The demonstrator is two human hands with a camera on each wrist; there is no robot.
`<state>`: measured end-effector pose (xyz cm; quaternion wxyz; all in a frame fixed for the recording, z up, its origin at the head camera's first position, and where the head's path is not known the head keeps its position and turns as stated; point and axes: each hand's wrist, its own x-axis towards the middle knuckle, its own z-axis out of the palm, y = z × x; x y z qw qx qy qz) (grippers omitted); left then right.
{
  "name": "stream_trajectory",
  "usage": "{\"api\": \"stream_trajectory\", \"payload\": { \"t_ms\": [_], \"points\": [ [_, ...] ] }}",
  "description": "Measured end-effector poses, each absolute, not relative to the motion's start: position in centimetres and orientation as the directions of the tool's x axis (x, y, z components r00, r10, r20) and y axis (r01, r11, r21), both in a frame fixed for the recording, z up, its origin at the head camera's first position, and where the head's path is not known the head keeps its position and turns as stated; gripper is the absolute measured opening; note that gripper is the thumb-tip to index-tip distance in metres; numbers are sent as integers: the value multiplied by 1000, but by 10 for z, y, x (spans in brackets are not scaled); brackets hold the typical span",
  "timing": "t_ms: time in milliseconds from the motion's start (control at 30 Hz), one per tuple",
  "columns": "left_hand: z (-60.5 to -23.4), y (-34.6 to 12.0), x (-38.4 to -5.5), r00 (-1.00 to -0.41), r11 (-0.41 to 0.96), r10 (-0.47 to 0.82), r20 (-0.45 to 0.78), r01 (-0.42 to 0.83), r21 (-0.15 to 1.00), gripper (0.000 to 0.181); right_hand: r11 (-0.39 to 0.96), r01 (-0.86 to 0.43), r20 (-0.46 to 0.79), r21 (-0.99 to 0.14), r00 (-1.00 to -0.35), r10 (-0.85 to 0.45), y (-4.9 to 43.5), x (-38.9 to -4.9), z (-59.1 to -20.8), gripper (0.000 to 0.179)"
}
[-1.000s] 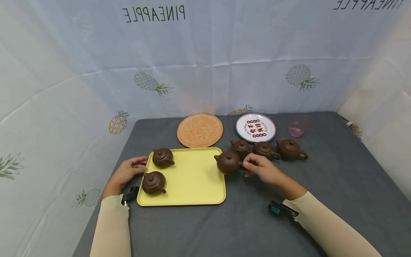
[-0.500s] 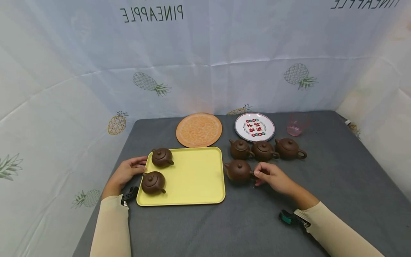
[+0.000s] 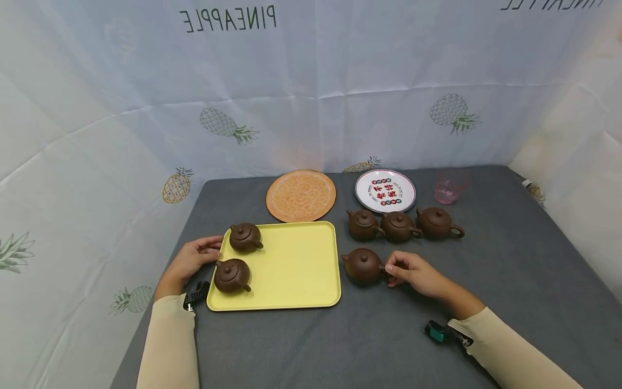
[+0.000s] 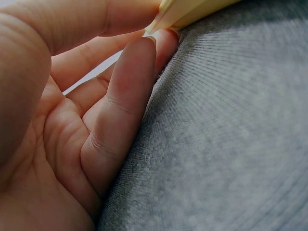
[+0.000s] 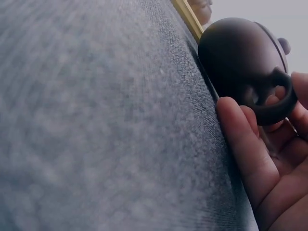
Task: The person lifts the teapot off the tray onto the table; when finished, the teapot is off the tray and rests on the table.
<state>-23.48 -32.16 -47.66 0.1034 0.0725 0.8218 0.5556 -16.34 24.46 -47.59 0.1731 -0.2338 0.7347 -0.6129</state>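
Note:
Just right of the yellow tray [image 3: 291, 270], a dark brown teapot [image 3: 362, 266] stands on the grey cloth with its spout toward the tray. My right hand [image 3: 413, 273] pinches its looped handle; the right wrist view shows fingertips around and behind the handle [image 5: 274, 115]. At the tray's left edge rests my left hand [image 3: 191, 259], fingertips against the outer rim. On the tray's left side are two brown teapots, one behind [image 3: 245, 237] and one in front [image 3: 232, 275]. In the left wrist view, the relaxed left fingers [image 4: 130, 82] meet the tray's yellow edge [image 4: 192, 12].
Behind the held teapot, three more brown teapots form a row: left [image 3: 363, 225], middle [image 3: 398, 227] and right [image 3: 437, 223]. Farther back are an orange round mat [image 3: 301, 195], a white printed plate [image 3: 385, 190] and a pink clear cup [image 3: 446, 192]. A pineapple-print curtain hangs behind.
My right hand has carried the teapot from over the tray's right edge rightward and nearer, down onto the cloth. The left hand has kept its place at the tray.

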Motion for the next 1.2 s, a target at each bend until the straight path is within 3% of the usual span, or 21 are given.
{"api": "stream_trajectory", "payload": {
  "t_ms": [367,833,1000,1200],
  "points": [
    [-477,-322,-233,-968,365,235,-92,0,931,56,134,-168,59,-977,-809,-585,247,-165,-477,19],
    [-478,-323,-239,-968,404,231,-102,0,915,57,300,-222,3,-928,-807,-590,260,-172,-467,12],
    [-478,-322,-240,-967,393,236,-99,2,920,58,346,-278,76,-896,-865,-497,268,-176,-456,9],
    [-478,-324,-237,-964,363,246,-102,-6,932,57,275,-328,169,-904,-864,-474,258,-177,-441,3]
  ]
}}
